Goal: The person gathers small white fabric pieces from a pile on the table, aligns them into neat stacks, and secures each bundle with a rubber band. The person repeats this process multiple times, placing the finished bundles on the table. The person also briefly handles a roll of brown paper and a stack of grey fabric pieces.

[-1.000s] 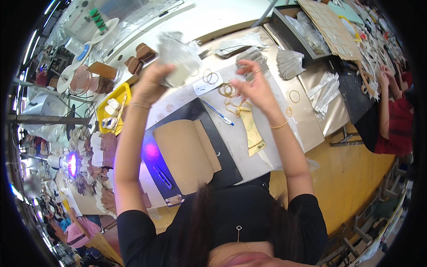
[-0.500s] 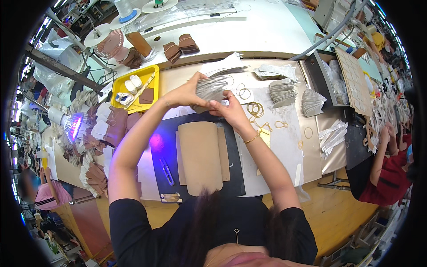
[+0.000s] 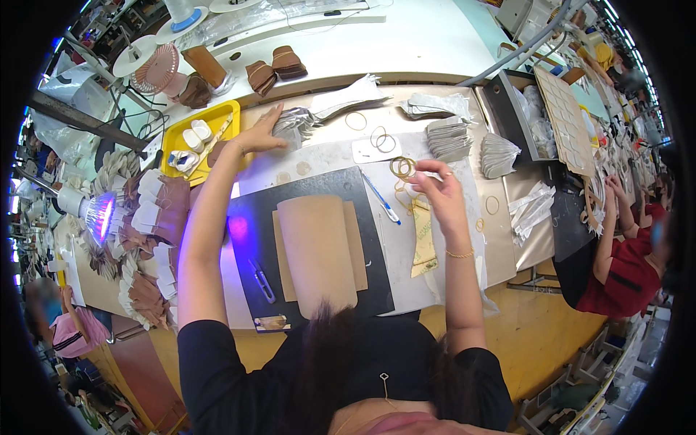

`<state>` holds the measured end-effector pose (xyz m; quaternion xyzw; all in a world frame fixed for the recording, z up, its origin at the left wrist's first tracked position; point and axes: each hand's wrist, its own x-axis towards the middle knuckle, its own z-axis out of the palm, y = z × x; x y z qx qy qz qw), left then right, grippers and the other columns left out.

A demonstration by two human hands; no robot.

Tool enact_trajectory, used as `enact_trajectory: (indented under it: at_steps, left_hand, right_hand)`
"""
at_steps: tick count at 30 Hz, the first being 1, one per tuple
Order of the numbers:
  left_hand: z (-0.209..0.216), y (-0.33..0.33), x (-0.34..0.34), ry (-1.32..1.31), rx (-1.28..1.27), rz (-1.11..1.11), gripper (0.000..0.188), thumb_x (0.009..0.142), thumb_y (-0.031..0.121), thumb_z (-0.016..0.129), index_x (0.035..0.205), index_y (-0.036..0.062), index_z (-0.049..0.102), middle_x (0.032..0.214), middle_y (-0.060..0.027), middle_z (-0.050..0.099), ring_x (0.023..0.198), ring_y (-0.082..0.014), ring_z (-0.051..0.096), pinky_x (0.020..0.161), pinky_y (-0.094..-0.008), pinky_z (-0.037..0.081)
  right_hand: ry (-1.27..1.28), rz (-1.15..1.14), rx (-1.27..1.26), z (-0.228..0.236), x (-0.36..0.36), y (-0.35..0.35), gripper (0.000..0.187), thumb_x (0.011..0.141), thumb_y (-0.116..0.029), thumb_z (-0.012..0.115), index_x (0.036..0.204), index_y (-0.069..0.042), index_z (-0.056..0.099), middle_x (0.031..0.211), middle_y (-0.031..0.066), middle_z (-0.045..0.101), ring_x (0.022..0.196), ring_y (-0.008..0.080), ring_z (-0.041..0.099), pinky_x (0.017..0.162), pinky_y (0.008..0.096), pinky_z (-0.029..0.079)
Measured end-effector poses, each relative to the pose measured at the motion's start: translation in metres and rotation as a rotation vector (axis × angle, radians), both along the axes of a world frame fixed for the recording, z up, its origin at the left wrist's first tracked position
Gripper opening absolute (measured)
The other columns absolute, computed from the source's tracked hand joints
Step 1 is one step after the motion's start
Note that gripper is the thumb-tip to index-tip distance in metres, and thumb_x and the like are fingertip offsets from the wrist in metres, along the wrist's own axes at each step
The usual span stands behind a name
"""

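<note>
My left hand [image 3: 261,135] is at the far side of the table, fingers and thumb spread, at the left end of a stack of thin grey pieces [image 3: 294,127]. It seems to touch the stack without gripping it. My right hand [image 3: 441,190] is over a small heap of tan rubber bands [image 3: 401,168]. Its thumb and forefinger are slightly apart at the bands' edge. Between my arms, a curved tan board [image 3: 317,254] lies on a black mat [image 3: 254,210]. A blue-and-white pen [image 3: 381,197] and a printed yellowish strip [image 3: 424,243] lie nearby.
More grey stacks [image 3: 448,139] line the far right, beside a dark box [image 3: 516,119]. A yellow tray [image 3: 230,116] holds small white containers. Brown and white pieces [image 3: 163,203] and a lit lamp [image 3: 101,217] are at left. A snips-like blue tool [image 3: 262,280] lies on the mat.
My hands have parted. The grey stack I held up now rests on the table by my left hand, and my right hand has moved right to the rubber bands. The view has shifted slightly.
</note>
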<state>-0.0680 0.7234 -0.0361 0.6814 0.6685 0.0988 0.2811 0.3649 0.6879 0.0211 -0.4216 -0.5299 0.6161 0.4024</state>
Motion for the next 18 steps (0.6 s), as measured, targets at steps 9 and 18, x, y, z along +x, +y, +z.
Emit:
enact_trajectory:
  at_steps: [9, 18]
  left_hand:
    - [-0.006, 0.016, 0.021, 0.126, 0.199, 0.064, 0.086, 0.064, 0.033, 0.083, 0.132, 0.0008, 0.042, 0.130, -0.0234, 0.051, 0.121, -0.0352, 0.051, 0.104, -0.0390, 0.039]
    - [0.006, 0.018, -0.001, 0.237, -0.036, 0.067, 0.096, 0.055, 0.045, 0.087, 0.129, -0.0001, 0.044, 0.125, -0.0264, 0.052, 0.117, -0.0388, 0.051, 0.100, -0.0426, 0.040]
  right_hand:
    - [-0.192, -0.494, 0.118, 0.002, 0.126, -0.032, 0.030, 0.092, -0.020, 0.063, 0.113, 0.001, 0.056, 0.109, 0.0075, 0.061, 0.092, 0.0162, 0.065, 0.077, 0.0264, 0.051]
    - [-0.926, -0.517, 0.237, -0.040, 0.166, -0.046, 0.019, 0.084, -0.016, 0.068, 0.094, 0.000, 0.066, 0.092, 0.0095, 0.062, 0.075, 0.0145, 0.060, 0.070, 0.0266, 0.048]
